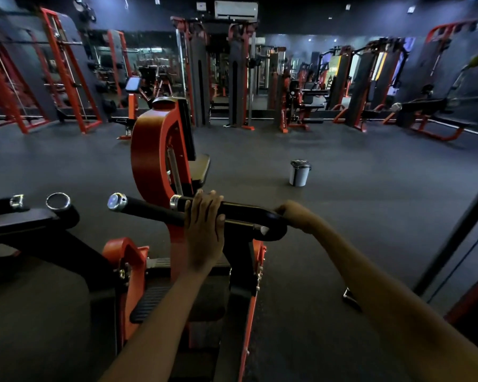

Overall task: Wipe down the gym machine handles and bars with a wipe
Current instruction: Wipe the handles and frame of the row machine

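Two black padded handles with chrome end caps stick out left from an orange and black gym machine in front of me. My left hand lies over both handles near their middle, fingers curled over the top. My right hand wraps round the curved bend of the bar at the right end, with its fingers hidden behind the bar. A small white scrap, possibly the wipe, peeks out under that bend.
A second pair of black handles with chrome caps sits at the left. A small grey lidded bin stands on the dark rubber floor ahead. Orange racks and cable machines line the mirrored far walls. A dark slanted post rises at the right.
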### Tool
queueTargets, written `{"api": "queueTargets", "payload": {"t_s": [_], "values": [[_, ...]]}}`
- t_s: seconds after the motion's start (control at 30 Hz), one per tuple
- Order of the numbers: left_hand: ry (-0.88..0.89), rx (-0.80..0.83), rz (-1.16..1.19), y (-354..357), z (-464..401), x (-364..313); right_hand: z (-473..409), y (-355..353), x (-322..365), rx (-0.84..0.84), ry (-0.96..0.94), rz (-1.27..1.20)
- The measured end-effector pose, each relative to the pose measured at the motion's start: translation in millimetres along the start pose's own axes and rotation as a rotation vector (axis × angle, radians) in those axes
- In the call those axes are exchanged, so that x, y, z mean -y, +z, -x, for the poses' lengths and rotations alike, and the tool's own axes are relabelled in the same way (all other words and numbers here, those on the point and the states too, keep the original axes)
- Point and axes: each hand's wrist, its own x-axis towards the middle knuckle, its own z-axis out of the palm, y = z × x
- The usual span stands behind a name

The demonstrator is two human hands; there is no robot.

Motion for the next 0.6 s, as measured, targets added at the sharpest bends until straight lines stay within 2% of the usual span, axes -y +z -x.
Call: {"api": "queueTargets", "payload": {"t_s": [0.13,0.2,0.3,0.37,0.43,0.5,0.57,0.6], "values": [[0.025,-0.011,0.004,1,1,3,19,-8,-3,-0.389,0.012,-0.292],[0.014,-0.020,0.005,3,1,2,31,-6,19,-0.604,-0.075,-0.393],[-0.007,-0.013,-0.002,5,2,1,53,30,43,-0.643,-0.380,-0.234],[-0.008,-0.007,0.004,5,3,2,64,61,35,-0.735,-0.447,-0.271],[-0.009,-0.002,0.012,5,3,2,71,86,16,-0.872,-0.347,-0.525],[-0.009,0.001,0.017,4,3,2,74,101,-3,-0.887,-0.088,-0.714],[-0.004,-0.006,0.017,4,3,3,71,112,-13,-0.833,0.145,-0.734],[0.002,-0.009,0.019,4,4,3,68,112,-13,-0.903,0.175,-0.769]]}}
